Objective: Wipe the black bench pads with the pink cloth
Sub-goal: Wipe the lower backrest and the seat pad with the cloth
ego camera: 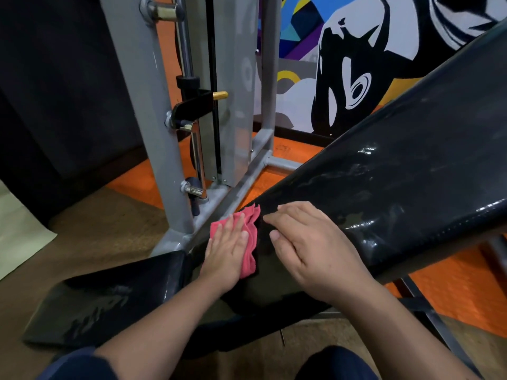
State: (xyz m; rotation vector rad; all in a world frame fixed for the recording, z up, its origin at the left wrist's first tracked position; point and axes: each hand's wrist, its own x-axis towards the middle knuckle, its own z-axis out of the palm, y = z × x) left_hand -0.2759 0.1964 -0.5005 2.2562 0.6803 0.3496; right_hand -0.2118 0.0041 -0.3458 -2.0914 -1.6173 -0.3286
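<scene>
Both of my hands sit at the lower end of the slanted pad, close together but not touching. On the left, the flat seat pad [109, 300] lies low, its black surface shiny and streaked. My left hand [226, 253] lies flat with fingers straight, pressing the pink cloth [251, 239] against the lower edge of the inclined back pad [397, 171]; the cloth bunches in folds beside my fingertips and shows on the right of my hand. Just right of the cloth, my right hand [310, 248] rests on the same pad with fingers loosely bent, gripping nothing. That pad rises up and away to the right, glossy, with wet-looking smears. Behind it stands a grey machine frame [153, 105] on orange flooring [140, 182], and a painted wall mural [356, 64] farther right.
</scene>
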